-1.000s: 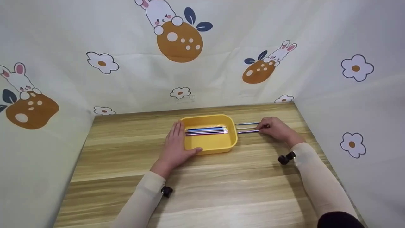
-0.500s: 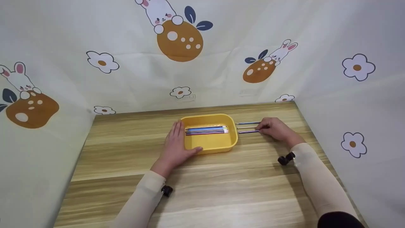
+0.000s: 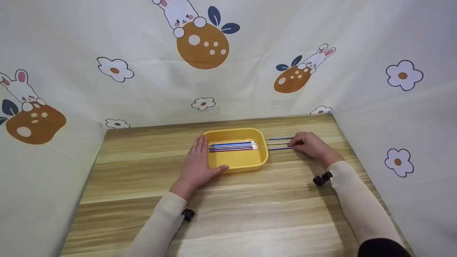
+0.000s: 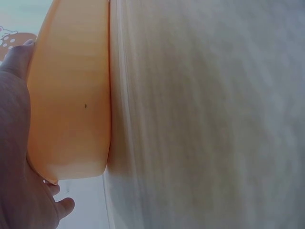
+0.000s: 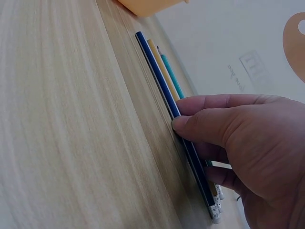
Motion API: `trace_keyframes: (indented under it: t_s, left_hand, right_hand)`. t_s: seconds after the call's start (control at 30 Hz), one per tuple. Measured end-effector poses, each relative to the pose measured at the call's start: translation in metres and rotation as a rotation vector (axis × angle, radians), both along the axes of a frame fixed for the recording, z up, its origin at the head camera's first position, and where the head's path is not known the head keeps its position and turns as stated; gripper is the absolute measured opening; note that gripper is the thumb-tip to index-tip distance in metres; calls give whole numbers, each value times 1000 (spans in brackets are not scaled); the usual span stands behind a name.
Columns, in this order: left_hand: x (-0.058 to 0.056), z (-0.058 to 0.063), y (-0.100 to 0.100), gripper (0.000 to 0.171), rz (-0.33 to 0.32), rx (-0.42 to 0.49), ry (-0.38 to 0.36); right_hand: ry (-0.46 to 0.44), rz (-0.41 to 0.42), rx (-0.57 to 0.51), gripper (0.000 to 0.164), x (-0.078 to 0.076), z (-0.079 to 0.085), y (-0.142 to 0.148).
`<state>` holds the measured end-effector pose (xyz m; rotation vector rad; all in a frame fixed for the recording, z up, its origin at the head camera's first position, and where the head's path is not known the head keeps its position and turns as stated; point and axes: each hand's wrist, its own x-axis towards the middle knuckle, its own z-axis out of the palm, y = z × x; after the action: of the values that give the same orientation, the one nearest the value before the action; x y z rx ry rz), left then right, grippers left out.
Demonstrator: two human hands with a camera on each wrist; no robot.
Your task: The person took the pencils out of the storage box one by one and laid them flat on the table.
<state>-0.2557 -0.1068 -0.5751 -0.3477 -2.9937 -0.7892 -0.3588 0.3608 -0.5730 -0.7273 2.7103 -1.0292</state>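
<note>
A yellow plastic box (image 3: 237, 167) stands on the wood-grain tabletop. My left hand (image 3: 197, 167) grips its left end, fingers along the outer wall and thumb at the front rim. Inside the box, several pencils (image 3: 232, 147) lie side by side, eraser ends to the right. Beyond the right wall, my right hand (image 3: 310, 144) is over three more pencils: dark blue (image 5: 155, 67), yellow (image 5: 164, 71) and teal (image 5: 171, 74). Its thumb and index finger pinch a pencil. The thumb overlaps the dark blue one, and I cannot tell if the yellow one is held too.
The wood-grain tabletop (image 3: 250, 214) runs to a printed curtain (image 3: 153, 89) at the back and sides, with rabbits and flowers on it. Small black cameras sit at the left sleeve (image 3: 157, 221) and the right sleeve (image 3: 360, 200).
</note>
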Motion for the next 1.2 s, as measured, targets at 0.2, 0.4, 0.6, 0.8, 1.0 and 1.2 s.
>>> trace_keyframes:
  t_s: [0.2,0.4,0.6,0.8,1.0,1.2]
  left_hand:
    - [0,0,0,136,-1,-1,-1]
    - [0,0,0,136,-10,-6,9]
    - [1,0,0,136,-14,5,9]
    - [1,1,-1,137,-14,-5,10]
    - [1,0,-1,136,-13,1,10]
    - [1,-1,-1,136,-16,0,13]
  right_hand:
    - [-11,-22,5,20,-1,-1,0]
    - [-35,-45,-46,18,-1,-1,0]
    - [-29,-106,-109,14,2,5,-9]
    - [30,-142,-159,15,7,21,-34]
    - [66,-110,-204,13,15,36,-71]
    - [80,-10,-218,10,22,48,-110]
